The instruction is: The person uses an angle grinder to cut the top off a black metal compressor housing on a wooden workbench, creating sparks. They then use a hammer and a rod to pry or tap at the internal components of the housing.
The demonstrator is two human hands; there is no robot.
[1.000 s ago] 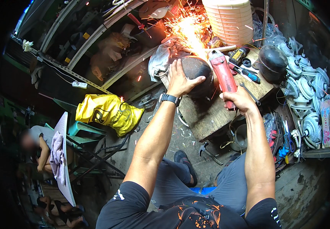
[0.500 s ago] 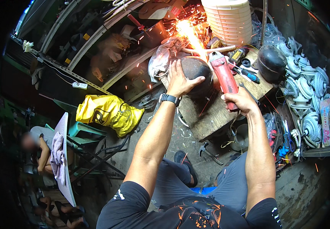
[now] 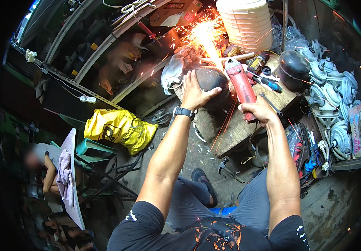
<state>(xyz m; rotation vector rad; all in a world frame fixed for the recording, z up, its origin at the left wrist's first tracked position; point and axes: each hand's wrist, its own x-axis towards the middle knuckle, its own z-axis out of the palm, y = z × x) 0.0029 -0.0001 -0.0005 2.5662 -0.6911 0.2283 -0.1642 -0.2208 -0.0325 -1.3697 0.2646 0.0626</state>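
My left hand (image 3: 195, 90) presses on and grips a dark, rounded metal cylinder (image 3: 212, 85) lying on the worn wooden bench (image 3: 220, 140). My right hand (image 3: 259, 108) is wrapped round the rear of a red angle grinder (image 3: 241, 81), whose head meets the cylinder's far right side. Bright orange sparks (image 3: 207, 35) spray from there toward the back, with streaks falling over the bench; the glare hides the disc. Right of the grinder lie a blue screwdriver (image 3: 271, 83), a metal wrench (image 3: 270, 104) and a yellow-black tool (image 3: 256, 62). A second dark rounded cylinder (image 3: 293, 71) stands beyond them.
A white bucket (image 3: 242, 23) is behind; pale disc-shaped parts (image 3: 331, 96) pile at right. A yellow bag (image 3: 120, 129) and board with a towel (image 3: 69, 154) are left; other people (image 3: 49, 175) sit beyond. A hammer (image 3: 228, 169) lies on the floor by my feet.
The sparks continue, with longer red streaks now falling across the bench front. The view has shifted slightly; both hands and the grinder appear a few pixels higher in it, their grips unchanged.
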